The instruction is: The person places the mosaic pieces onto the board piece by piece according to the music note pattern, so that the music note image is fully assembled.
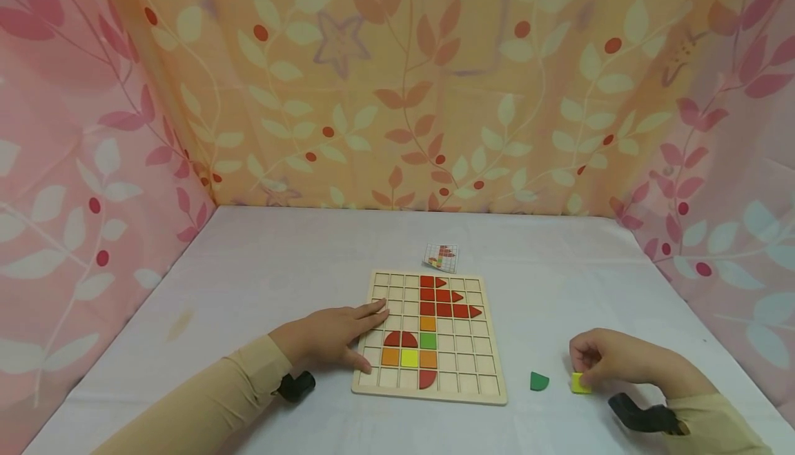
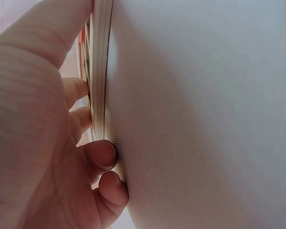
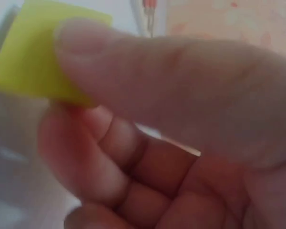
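Note:
A wooden grid board (image 1: 466,379) lies on the table with red, orange, green and yellow pieces in its squares. On its left edge rests my left hand (image 1: 332,336), thumb and fingers spread. In the left wrist view, some fingertips are over the board's edge (image 2: 100,71) while two others touch the tablecloth beside it. To the right of the board, my right hand (image 1: 624,362) pinches a yellow square tile (image 1: 581,383). Seen in the right wrist view, the thumb presses the yellow tile (image 3: 28,52) against the curled fingers. A green quarter-circle piece (image 1: 539,381) lies left of that hand.
Behind the board lies a small pattern card (image 1: 442,257) showing a coloured grid design. White cloth covers the table (image 1: 298,248). Floral curtains (image 1: 397,82) enclose the back and both sides. A black strap end (image 1: 640,413) hangs by the right wrist.

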A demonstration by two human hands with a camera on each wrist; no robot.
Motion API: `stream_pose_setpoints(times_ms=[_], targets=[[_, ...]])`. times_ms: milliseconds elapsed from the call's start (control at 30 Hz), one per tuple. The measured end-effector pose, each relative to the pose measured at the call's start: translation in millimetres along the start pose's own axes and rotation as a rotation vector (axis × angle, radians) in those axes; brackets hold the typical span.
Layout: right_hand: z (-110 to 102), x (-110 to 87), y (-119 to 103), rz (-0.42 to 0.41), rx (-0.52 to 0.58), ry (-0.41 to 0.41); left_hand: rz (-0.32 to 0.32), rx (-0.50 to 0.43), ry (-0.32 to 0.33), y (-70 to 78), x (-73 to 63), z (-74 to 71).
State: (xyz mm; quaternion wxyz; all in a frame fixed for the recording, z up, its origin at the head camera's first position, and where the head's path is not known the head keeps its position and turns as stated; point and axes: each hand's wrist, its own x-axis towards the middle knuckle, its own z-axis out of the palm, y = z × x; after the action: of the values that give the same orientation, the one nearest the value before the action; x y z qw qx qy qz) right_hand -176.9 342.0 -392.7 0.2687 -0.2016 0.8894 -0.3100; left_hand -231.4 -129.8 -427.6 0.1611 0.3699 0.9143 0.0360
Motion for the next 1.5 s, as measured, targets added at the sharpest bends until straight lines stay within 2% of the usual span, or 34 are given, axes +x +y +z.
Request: stream_pose_setpoints(times_ms=[167, 400, 867, 1067, 1300, 1500], targets=[[-2.5, 13.3, -13.0, -0.012, 0.056, -0.002, -0.007, -0.006, -0.001, 0.3, 0.0, -0.5], [3.1, 41.7, -45.2, -0.052, 0.073, 0.043, -0.004, -0.007, 0.002, 1.8, -1.0, -1.7], [50.5, 101.5, -106.3, -0.204, 0.019, 0.162, -0.001, -0.002, 0.008, 1.8, -2.8, -3.4], [69.0, 118.6, -127.9, -0.267, 0.034, 0.15, 0.016, -0.012, 0.012, 1.4, -3.3, -4.1], [82.8, 130.0, -147.8, -0.249, 0.022, 0.135, 0.027, -0.014, 0.009, 1.1, -4.2, -4.8], [88.9, 134.5, -154.3, -0.258, 0.0, 0.102, 0.036, -0.011, 0.015, -0.4, -3.9, -3.6]])
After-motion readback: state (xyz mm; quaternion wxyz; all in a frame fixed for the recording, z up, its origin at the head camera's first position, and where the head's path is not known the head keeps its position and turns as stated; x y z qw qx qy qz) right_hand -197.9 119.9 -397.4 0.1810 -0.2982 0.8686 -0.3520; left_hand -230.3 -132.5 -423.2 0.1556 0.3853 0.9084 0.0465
